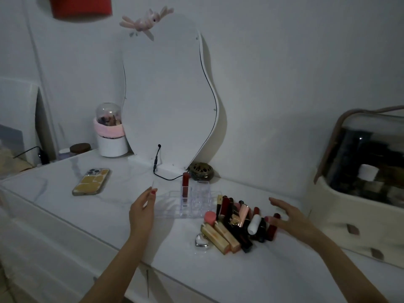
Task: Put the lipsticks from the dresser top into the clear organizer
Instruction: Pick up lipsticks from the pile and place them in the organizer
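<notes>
While one red lipstick [185, 188] stands in the clear organizer [192, 203], a pile of lipsticks [240, 224] waits on the counter [109, 215].

Going from left to right: the left hand [142, 212] is by the left end of the organizer, fingers loose and straight, holding nothing. Next comes the organizer, with the red lipstick standing straight up in a back slot. Just right of it and nearer the person lies the pile, touching the organizer's right end. Most tubes lie flat, with their long sides running from near the person toward the wall. The right hand [290, 217] is spread wide and empty at the pile's right side, its thumb by a dark red tube [273, 227]. I think the right hand is nearer, so it should pick next.
</notes>
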